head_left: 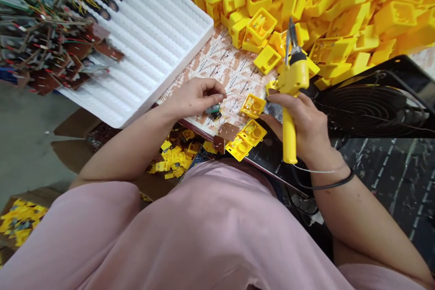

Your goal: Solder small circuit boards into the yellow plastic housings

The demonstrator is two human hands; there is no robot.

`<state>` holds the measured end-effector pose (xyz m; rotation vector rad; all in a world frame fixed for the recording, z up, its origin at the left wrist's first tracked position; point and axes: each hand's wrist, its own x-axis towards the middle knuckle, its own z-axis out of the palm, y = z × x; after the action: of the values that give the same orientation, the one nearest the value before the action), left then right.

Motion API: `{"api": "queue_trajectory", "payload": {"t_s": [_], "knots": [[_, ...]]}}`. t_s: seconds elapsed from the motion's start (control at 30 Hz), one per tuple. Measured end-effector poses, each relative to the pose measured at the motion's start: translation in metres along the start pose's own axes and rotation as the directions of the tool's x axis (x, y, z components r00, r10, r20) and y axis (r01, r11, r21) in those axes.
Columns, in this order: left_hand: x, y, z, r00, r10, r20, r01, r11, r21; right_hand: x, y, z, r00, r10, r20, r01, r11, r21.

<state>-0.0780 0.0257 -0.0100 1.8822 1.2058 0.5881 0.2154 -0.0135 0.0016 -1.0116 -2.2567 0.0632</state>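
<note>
Left hand (193,99) pinching a small wired circuit board (213,109), just left of the yellow plastic housings (253,106); right hand (299,122) closed around a yellow soldering iron (294,77), just right of those housings.

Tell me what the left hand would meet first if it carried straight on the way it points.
The left hand would probably meet the yellow plastic housing on the printed paper first, though depth is unclear and it could pass above.
</note>
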Motion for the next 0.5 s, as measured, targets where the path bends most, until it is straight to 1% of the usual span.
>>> {"api": "queue_trajectory", "payload": {"t_s": [0.07,0.13,0.17,0.27,0.33,0.4,0.43,0.5], "knots": [[0.002,0.004,0.001,1.000,-0.012,0.004,0.012,1.000,0.009,-0.002,-0.009,-0.011,0.998,0.003,-0.057,-0.003,1.000,-0.011],[0.005,0.009,0.000,1.000,-0.023,0.004,0.023,0.999,0.030,-0.005,-0.018,-0.024,0.997,-0.016,-0.077,0.015,1.000,-0.004],[0.007,0.012,0.000,1.000,-0.030,0.004,0.030,0.998,0.048,-0.006,-0.023,-0.031,0.997,-0.022,-0.074,0.022,1.000,0.004],[0.012,0.021,0.000,0.999,-0.046,0.013,0.045,0.995,0.094,-0.012,-0.033,-0.047,0.999,0.010,-0.036,-0.010,1.000,-0.008],[0.017,0.026,0.001,0.999,-0.034,0.033,0.030,0.995,0.098,-0.020,-0.035,-0.054,0.999,-0.003,-0.045,0.002,1.000,-0.024],[0.023,0.029,0.003,0.999,-0.016,0.046,0.013,0.998,0.067,-0.032,-0.033,-0.059,0.997,-0.011,-0.075,0.010,1.000,-0.014],[0.026,0.030,0.004,0.998,-0.013,0.059,0.011,0.999,0.042,-0.040,-0.031,-0.060,0.996,0.007,-0.094,-0.008,1.000,-0.008],[0.033,0.032,0.008,0.995,-0.018,0.099,0.018,1.000,-0.004,-0.057,-0.026,-0.064,0.983,0.153,-0.104,-0.152,0.988,0.011]]}}
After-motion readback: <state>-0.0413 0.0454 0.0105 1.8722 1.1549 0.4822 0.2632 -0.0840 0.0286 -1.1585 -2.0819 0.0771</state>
